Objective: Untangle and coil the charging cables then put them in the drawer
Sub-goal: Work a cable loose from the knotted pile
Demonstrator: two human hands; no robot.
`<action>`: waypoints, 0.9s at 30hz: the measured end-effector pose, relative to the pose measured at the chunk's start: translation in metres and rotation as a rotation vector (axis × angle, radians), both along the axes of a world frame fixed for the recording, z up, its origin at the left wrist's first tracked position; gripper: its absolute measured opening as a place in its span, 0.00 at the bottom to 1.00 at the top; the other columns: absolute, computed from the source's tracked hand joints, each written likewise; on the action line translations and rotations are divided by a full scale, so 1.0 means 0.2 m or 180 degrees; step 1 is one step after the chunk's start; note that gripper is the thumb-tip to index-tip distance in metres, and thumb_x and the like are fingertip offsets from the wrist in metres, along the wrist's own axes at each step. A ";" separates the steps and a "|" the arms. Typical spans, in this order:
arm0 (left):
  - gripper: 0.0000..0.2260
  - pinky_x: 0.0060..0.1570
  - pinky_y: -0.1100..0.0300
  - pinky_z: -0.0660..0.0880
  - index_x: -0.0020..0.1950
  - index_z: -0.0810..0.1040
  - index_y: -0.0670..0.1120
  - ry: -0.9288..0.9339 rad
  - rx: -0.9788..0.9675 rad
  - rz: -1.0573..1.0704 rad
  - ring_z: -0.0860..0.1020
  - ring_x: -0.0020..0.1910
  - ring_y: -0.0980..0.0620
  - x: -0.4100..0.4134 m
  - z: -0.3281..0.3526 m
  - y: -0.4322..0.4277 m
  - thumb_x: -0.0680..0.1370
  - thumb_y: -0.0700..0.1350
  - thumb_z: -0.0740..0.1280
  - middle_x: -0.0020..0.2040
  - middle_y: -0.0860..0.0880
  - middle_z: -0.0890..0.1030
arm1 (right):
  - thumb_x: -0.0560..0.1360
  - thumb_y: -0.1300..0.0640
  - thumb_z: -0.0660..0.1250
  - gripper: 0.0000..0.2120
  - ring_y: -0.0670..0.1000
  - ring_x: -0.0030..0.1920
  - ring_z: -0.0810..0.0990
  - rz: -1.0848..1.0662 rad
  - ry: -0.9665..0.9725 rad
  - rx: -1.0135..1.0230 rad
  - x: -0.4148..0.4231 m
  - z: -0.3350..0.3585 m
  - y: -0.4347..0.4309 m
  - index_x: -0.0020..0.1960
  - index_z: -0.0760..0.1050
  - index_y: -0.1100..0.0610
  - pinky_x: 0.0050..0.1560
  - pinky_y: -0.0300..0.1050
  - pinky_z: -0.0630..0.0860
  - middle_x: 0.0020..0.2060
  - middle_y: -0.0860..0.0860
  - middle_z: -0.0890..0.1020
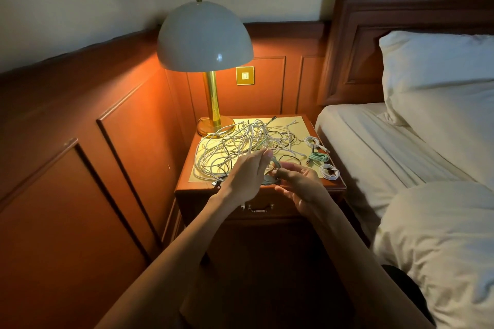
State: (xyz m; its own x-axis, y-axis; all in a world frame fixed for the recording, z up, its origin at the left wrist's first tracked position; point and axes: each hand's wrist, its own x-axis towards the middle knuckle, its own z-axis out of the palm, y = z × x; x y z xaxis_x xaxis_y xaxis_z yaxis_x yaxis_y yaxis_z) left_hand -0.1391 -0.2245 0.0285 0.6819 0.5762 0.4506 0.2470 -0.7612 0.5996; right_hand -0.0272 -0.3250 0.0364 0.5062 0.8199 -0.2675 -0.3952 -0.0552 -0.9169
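A tangled heap of white and dark charging cables (pixel 240 144) covers the nightstand top (pixel 299 125). Three coiled cables lie along its right edge: a white coil (pixel 312 141), a green coil (pixel 319 157) and another white coil (pixel 330 171). My left hand (pixel 250 173) and my right hand (pixel 299 184) meet over the front edge, both gripping a dark greenish cable (pixel 274 168) that loops between them. The drawer (pixel 288 207) below is closed, and its metal handle (pixel 259 208) shows under my wrists.
A lit dome lamp (pixel 204 37) with a brass base (pixel 213 125) stands at the back left of the nightstand. Wood wall panelling runs on the left. A bed with a white pillow (pixel 441 75) and duvet (pixel 441 243) lies close on the right.
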 end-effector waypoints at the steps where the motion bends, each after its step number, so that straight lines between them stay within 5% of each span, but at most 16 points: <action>1: 0.15 0.35 0.50 0.74 0.44 0.70 0.51 -0.0009 -0.0031 -0.0015 0.79 0.36 0.44 0.00 0.00 0.00 0.86 0.53 0.51 0.36 0.45 0.78 | 0.74 0.68 0.71 0.10 0.59 0.55 0.81 0.0023 0.0036 0.0025 0.00 0.00 0.00 0.54 0.77 0.60 0.62 0.57 0.75 0.47 0.60 0.83; 4: 0.15 0.30 0.62 0.66 0.42 0.70 0.52 -0.0143 -0.0228 -0.0064 0.70 0.29 0.54 0.01 0.02 -0.01 0.86 0.52 0.52 0.33 0.48 0.74 | 0.74 0.70 0.67 0.14 0.58 0.55 0.79 0.0181 0.0530 0.0175 0.00 0.01 0.01 0.60 0.76 0.62 0.56 0.50 0.76 0.51 0.59 0.82; 8: 0.16 0.31 0.63 0.65 0.41 0.72 0.53 -0.0193 -0.0437 -0.0014 0.71 0.29 0.59 0.03 0.06 -0.01 0.86 0.53 0.53 0.34 0.49 0.76 | 0.74 0.70 0.61 0.13 0.56 0.57 0.74 0.0527 0.1283 0.0477 0.00 0.05 0.00 0.57 0.77 0.61 0.56 0.46 0.75 0.52 0.58 0.80; 12: 0.16 0.31 0.69 0.65 0.39 0.70 0.56 -0.0250 -0.0472 0.0035 0.73 0.30 0.64 0.03 0.09 -0.03 0.86 0.51 0.53 0.34 0.55 0.73 | 0.75 0.69 0.64 0.13 0.56 0.55 0.80 0.0596 0.0944 0.0748 0.01 0.07 0.00 0.56 0.71 0.57 0.52 0.48 0.79 0.51 0.57 0.82; 15: 0.17 0.30 0.67 0.63 0.39 0.70 0.54 -0.0139 -0.0469 0.0079 0.71 0.29 0.61 0.01 0.07 -0.02 0.86 0.52 0.52 0.32 0.54 0.71 | 0.74 0.67 0.72 0.17 0.60 0.52 0.85 0.0336 -0.0396 0.0688 0.02 0.05 0.00 0.58 0.71 0.54 0.46 0.51 0.83 0.51 0.60 0.84; 18: 0.17 0.29 0.61 0.63 0.39 0.70 0.53 -0.0007 -0.0494 0.0135 0.68 0.28 0.56 -0.01 0.04 0.00 0.86 0.54 0.52 0.31 0.51 0.71 | 0.72 0.57 0.77 0.20 0.46 0.43 0.85 -0.0390 -0.2866 0.0819 0.04 -0.03 -0.01 0.61 0.76 0.49 0.37 0.41 0.82 0.51 0.49 0.83; 20: 0.18 0.28 0.59 0.63 0.39 0.70 0.52 0.0067 -0.0711 0.0083 0.67 0.27 0.55 -0.01 0.05 0.00 0.86 0.54 0.52 0.31 0.51 0.71 | 0.74 0.57 0.76 0.15 0.44 0.43 0.82 -0.0796 -0.4439 0.1152 0.06 -0.08 0.01 0.60 0.81 0.52 0.37 0.42 0.82 0.54 0.49 0.81; 22: 0.19 0.30 0.60 0.62 0.39 0.70 0.51 0.0080 -0.0991 0.0043 0.66 0.28 0.56 0.00 0.06 0.00 0.85 0.56 0.51 0.32 0.52 0.70 | 0.77 0.60 0.73 0.08 0.48 0.46 0.82 -0.0991 -0.5048 0.1519 0.06 -0.11 0.02 0.56 0.84 0.57 0.39 0.45 0.82 0.52 0.52 0.83; 27: 0.20 0.37 0.56 0.62 0.42 0.70 0.46 0.0321 -0.1229 -0.0034 0.66 0.35 0.53 0.00 0.10 -0.01 0.85 0.57 0.50 0.35 0.50 0.69 | 0.78 0.64 0.68 0.08 0.41 0.45 0.83 -0.1534 -0.2657 0.1154 -0.08 -0.04 0.00 0.52 0.83 0.54 0.43 0.36 0.80 0.47 0.45 0.85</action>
